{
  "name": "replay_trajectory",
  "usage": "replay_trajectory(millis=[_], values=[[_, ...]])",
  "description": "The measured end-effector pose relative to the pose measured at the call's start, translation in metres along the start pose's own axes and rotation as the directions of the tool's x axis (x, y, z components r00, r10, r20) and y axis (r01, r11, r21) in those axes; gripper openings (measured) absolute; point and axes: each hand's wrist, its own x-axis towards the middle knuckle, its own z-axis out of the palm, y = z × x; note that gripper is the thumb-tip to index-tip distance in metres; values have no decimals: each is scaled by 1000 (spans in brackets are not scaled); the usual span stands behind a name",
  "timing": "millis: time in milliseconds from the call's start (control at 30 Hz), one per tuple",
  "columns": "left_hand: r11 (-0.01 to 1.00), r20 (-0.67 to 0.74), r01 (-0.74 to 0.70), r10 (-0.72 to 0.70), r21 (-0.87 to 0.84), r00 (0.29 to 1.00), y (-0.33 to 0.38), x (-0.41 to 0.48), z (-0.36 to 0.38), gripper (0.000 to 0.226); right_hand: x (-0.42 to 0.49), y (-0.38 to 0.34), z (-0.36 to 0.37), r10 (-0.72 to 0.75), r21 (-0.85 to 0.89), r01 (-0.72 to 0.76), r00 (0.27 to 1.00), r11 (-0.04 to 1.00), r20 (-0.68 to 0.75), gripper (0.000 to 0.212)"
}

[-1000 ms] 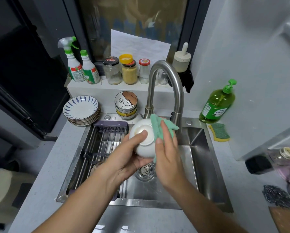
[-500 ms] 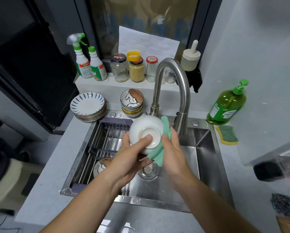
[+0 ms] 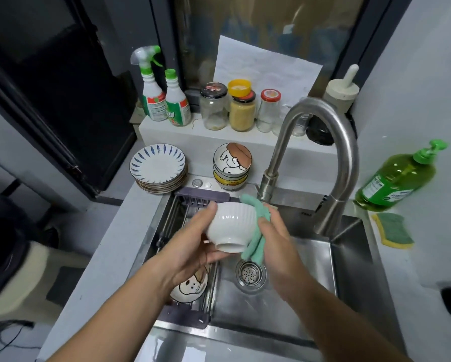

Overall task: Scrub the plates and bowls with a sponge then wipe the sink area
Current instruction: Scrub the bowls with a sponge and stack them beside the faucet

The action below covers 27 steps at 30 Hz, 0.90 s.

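On the far left counter, the stack of plates (image 3: 158, 167) is glazed ceramic. We judge it heavy as a pile and prone to chipping, so each plate is best lifted singly by its rim. Near that, in the drying rack (image 3: 200, 194) across the left of the sink (image 3: 349, 270), lies a cartoon bowl (image 3: 190, 287), partly hidden by our forearm.

Our left hand (image 3: 190, 246) is clamped on the white bowl (image 3: 230, 226), with the thumb hooked over the far-left rim and the fingers reaching beneath the foot ring. The bowl is held in the air above the sink, just left of the drain, with its foot tipped toward us. It looks rigid and moderately light. It is likely slick if wet or soapy, and it would break if dropped onto the steel. The ribbed wall gives some purchase, and the rim-and-foot hold seems the safest one.

Against the bowl's right side, the green cloth (image 3: 255, 246) drapes from the rim down past the foot. It is soft and limp and takes the bowl's curve. Our right hand (image 3: 276, 246) is closed round it and presses it onto the bowl.

On the far right counter lies a yellow-and-green sponge (image 3: 393, 231), well apart from both hands.
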Motion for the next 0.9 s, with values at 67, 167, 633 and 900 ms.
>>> replay_trajectory(millis=[67,167,633,900], values=[[994,2,-59,60,92,998,12,14,-13,68,13,-4,12,45,20,-44,998,999,-44,36],[974,20,-122,120,191,993,35,42,-33,76,43,-15,26,91,3,-92,988,996,-124,31],[553,381,-542,387,633,840,134,193,-52,101,195,-58,34,-80,-135,26,908,990,-412,17],[434,425,-598,434,674,794,124,235,-56,106,222,-49,36,-186,-305,47,876,951,-446,21]])
